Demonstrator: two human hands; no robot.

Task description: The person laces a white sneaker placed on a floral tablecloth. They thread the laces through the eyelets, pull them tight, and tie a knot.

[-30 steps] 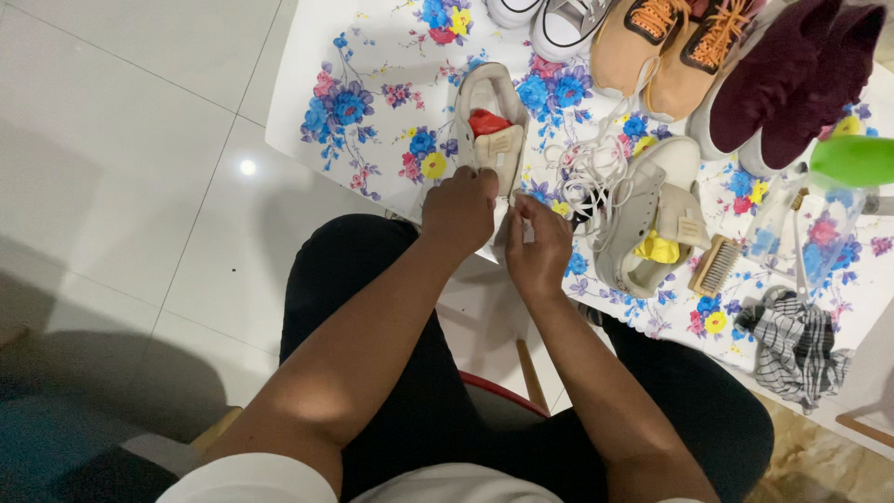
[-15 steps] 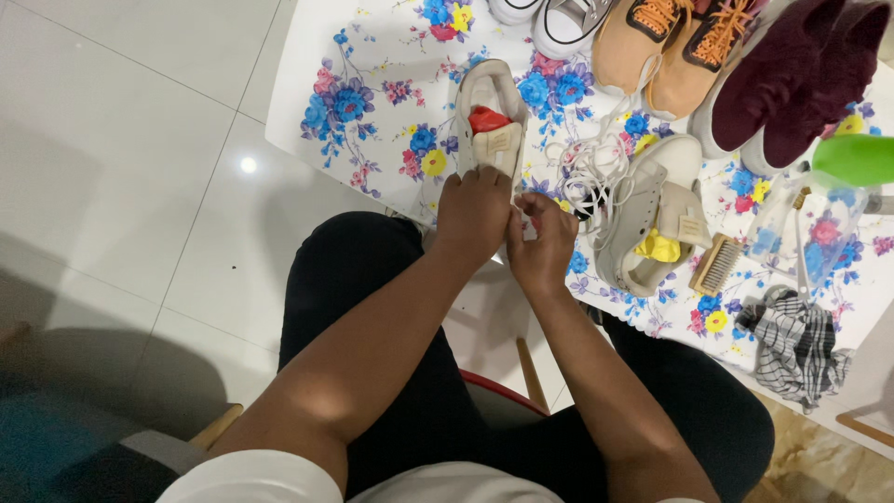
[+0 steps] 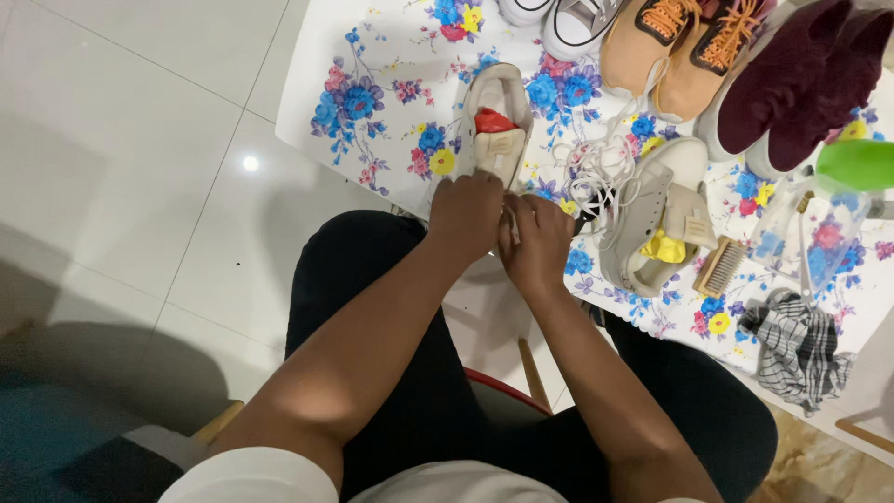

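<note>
A beige sneaker (image 3: pixel 496 119) with red stuffing inside lies on the floral tablecloth (image 3: pixel 391 84) at the table's near edge. My left hand (image 3: pixel 466 212) grips the shoe's near end. My right hand (image 3: pixel 535 244) is pressed against the same end, fingers curled on it beside the left hand. What the fingertips pinch is hidden. A second beige sneaker (image 3: pixel 647 219) with yellow stuffing lies just right of my hands, with loose white laces (image 3: pixel 591 182) next to it.
Farther back stand tan shoes with orange laces (image 3: pixel 675 51), maroon shoes (image 3: pixel 801 79) and white sneakers (image 3: pixel 559 19). A small brush (image 3: pixel 719 267), a clear spray bottle with green top (image 3: pixel 819 210) and a checked cloth (image 3: pixel 796 349) lie at right. White tiled floor is at left.
Both hands have stayed on the near end of the beige sneaker, closing slightly tighter together on it. The shoe itself has barely shifted.
</note>
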